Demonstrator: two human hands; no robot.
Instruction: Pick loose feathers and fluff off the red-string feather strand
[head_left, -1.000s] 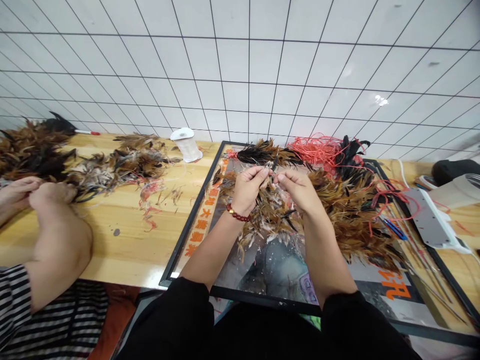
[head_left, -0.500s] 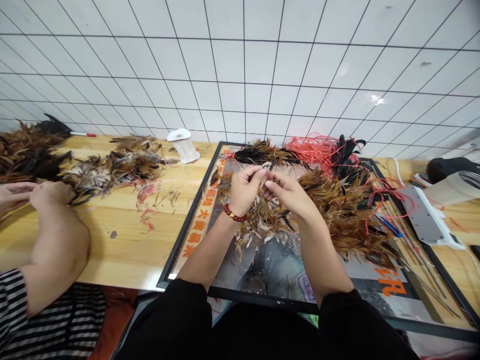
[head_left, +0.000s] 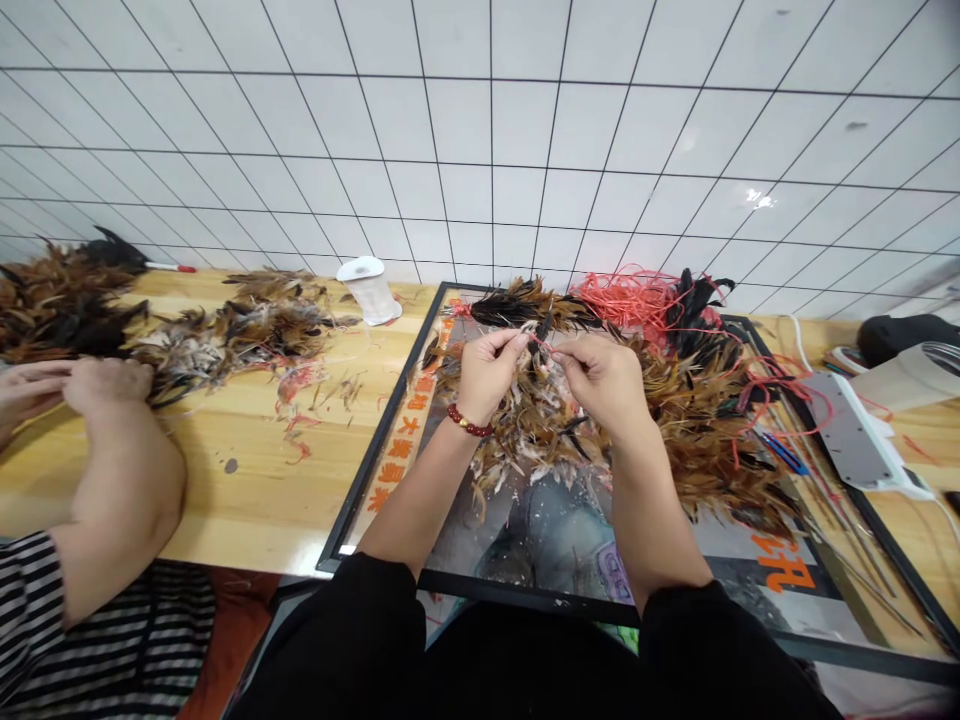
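My left hand [head_left: 486, 378], with a beaded bracelet on its wrist, is closed in a pinch on a small dark feather [head_left: 546, 322] with a pale quill end. From my left fingertips a short red string [head_left: 541, 345] runs across to my right hand [head_left: 609, 380], whose thumb and forefinger are pinched on it. Both hands hover over a loose pile of brown and whitish feathers [head_left: 525, 430]. Just behind them lies a bundle of dark and brown feathers [head_left: 517, 305], bound with red at its left end.
A framed printed board [head_left: 480, 550] lies under the feathers. Tangled red strings [head_left: 630, 297], a blue-handled tool [head_left: 784, 453] and a white power strip [head_left: 855, 440] are to the right. To the left stand a white spool [head_left: 371, 292] and a co-worker's hands [head_left: 105, 385] beside more feathers.
My right hand has moved right, away from my left, and the red string now shows stretched between them. My left hand has stayed nearly in place.
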